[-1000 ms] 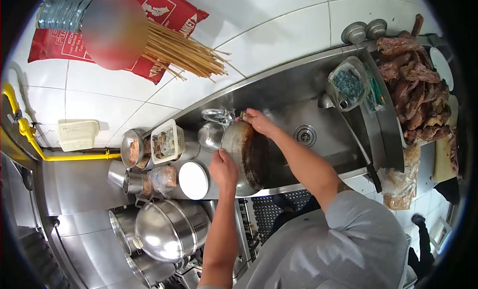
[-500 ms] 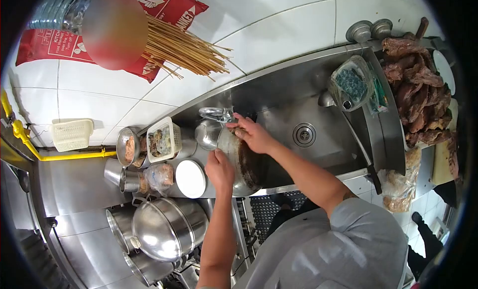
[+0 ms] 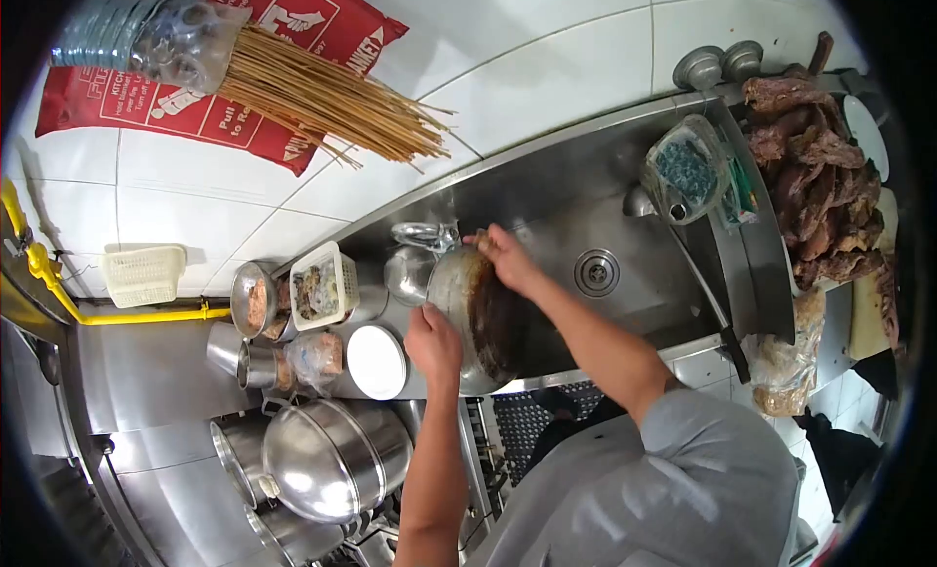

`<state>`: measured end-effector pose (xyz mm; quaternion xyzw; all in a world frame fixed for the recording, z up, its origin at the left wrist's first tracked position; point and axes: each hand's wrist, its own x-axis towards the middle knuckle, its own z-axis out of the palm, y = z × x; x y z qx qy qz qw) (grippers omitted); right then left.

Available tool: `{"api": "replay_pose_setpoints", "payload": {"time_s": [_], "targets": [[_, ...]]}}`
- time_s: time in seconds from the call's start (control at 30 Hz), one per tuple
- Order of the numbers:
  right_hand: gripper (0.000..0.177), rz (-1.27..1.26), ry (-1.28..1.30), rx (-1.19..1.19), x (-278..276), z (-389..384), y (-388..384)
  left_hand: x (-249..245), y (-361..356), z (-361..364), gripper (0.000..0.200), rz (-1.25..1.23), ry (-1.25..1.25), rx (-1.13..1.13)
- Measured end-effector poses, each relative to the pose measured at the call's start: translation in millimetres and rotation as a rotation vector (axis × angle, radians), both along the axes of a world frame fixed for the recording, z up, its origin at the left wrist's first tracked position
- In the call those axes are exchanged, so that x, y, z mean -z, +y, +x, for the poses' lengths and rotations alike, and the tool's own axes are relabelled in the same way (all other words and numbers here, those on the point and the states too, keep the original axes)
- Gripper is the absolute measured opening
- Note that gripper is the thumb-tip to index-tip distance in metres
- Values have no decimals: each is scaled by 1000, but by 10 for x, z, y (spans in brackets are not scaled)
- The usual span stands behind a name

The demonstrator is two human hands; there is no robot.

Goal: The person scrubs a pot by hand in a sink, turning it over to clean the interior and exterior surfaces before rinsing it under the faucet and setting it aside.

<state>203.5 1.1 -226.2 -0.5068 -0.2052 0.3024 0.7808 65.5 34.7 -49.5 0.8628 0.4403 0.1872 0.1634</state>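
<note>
A large metal pot (image 3: pixel 485 323) with a browned, scorched surface is tilted at the left end of the sink. My left hand (image 3: pixel 433 344) is closed on its near-left edge, the thumb on top. My right hand (image 3: pixel 508 261) is at the pot's far edge by the faucet (image 3: pixel 426 236), fingers bent around it; part of the grip is hidden. A round metal bowl (image 3: pixel 406 274) lies just left of the pot, under the faucet.
The sink drain (image 3: pixel 596 272) is right of the pot. A ladle (image 3: pixel 639 202) and a long knife (image 3: pixel 717 308) lie at the sink's right. Meat (image 3: pixel 815 167) is piled beyond. A white lid (image 3: pixel 376 362), a basket (image 3: pixel 322 286) and large pots (image 3: pixel 337 460) are left.
My right hand has shifted slightly along the pot's far edge, its fingers more curled. My left hand keeps its hold. At the far right, another person's dark-clad leg has moved.
</note>
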Motion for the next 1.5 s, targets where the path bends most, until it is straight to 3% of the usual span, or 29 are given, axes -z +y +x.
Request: {"api": "replay_pose_setpoints", "payload": {"time_s": [0.03,0.07,0.13,0.17,0.23,0.27,0.33,0.37,0.4,0.5,0.57,0.6,0.7,0.73,0.8,0.87,0.9,0.93,1.0,1.03,1.07,1.13,1.2,1.23,1.27,1.33,1.37,1.47,1.5], "targets": [[29,98,10,61,-303,-194,-95,-31,-9,-4,39,-18,-9,1],[34,-156,-419,152,-711,-326,-319,-38,-33,-75,40,-42,-3,-2],[37,-203,-853,288,-774,-416,-402,-25,-33,-94,40,-52,2,0],[37,-205,-851,292,-597,-366,-333,-32,-28,-85,40,-57,-4,5],[38,177,87,18,-47,-104,-115,-15,-19,-80,40,-41,-13,19],[37,240,285,-21,18,-23,-105,-14,-23,-98,41,-28,-13,36],[35,141,60,139,-343,-285,-153,-1,7,-24,41,-2,-17,45],[32,-134,-475,222,-647,-398,-351,13,-4,-91,41,10,10,28],[30,-130,-700,248,-948,-548,-495,24,-23,-163,41,3,31,18],[19,-55,-664,149,-880,-440,-502,-7,18,-64,41,-63,-20,10],[32,78,-7,-45,-498,-154,-299,-25,-36,-96,40,-39,13,24],[36,62,-3,21,-297,-123,-179,-13,-46,-130,40,-40,13,24],[42,-86,-663,205,-894,-671,-577,19,-16,-128,41,-11,11,17],[41,-44,-694,34,-989,-786,-687,4,-15,-122,40,-53,3,11],[42,-51,-742,65,-971,-697,-719,-7,11,-127,40,-95,0,4],[40,-109,-420,104,-746,-422,-495,37,18,-119,39,-8,-21,23],[38,94,-74,28,-714,-256,-430,49,3,-175,39,-12,-13,16],[38,96,-79,27,-706,-353,-433,52,13,-168,40,-21,-16,13],[41,-84,-498,210,-826,-709,-519,20,39,-97,40,-27,-31,20],[43,-148,-712,116,-994,-871,-676,-10,18,-109,40,-59,-29,20],[45,-121,-713,10,-1023,-898,-748,-23,14,-109,40,-90,-28,21],[40,-41,-709,163,-948,-711,-625,-13,39,-138,40,-96,-7,21],[41,6,-47,48,-615,-290,-327,31,22,-189,41,-106,14,21],[41,11,62,41,-619,-194,-274,53,19,-183,41,-84,12,20],[41,18,56,51,-624,-305,-306,54,44,-132,41,-57,5,28],[44,-185,-672,272,-928,-811,-621,20,6,-90,41,-56,-21,32],[42,-175,-740,122,-1065,-943,-779,8,-3,-104,41,-57,-35,26],[40,-119,-561,174,-950,-684,-614,6,17,-132,42,-85,-24,22],[36,-123,-273,121,-730,-471,-420,19,13,-166,42,-86,-20,17]]}}
